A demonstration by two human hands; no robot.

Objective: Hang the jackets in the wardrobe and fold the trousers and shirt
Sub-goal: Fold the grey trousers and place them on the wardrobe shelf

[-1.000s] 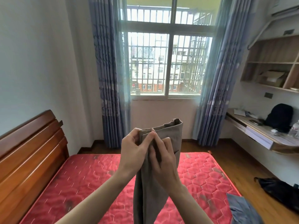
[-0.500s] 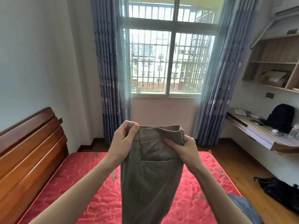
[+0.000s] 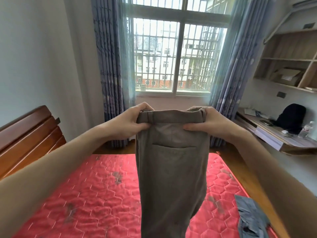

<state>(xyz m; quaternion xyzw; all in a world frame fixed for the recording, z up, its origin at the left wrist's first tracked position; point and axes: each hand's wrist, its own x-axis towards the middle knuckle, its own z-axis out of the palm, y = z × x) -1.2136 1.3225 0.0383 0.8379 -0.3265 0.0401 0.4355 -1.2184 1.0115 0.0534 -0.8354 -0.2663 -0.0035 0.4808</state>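
two hands hold the trousers (image 3: 171, 169) up by the waistband.
left hand (image 3: 130, 121) and right hand (image 3: 207, 123), arms outstretched, fingers curled gripping each end; legs hang over the red bed (image 3: 89, 194).

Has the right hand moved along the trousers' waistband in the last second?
Yes. The right hand slid rightward, away from the left hand, to the trousers waistband's right end.

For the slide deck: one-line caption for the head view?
Both hands, left hand and right hand, hold grey trousers by the waistband above a red mattress.
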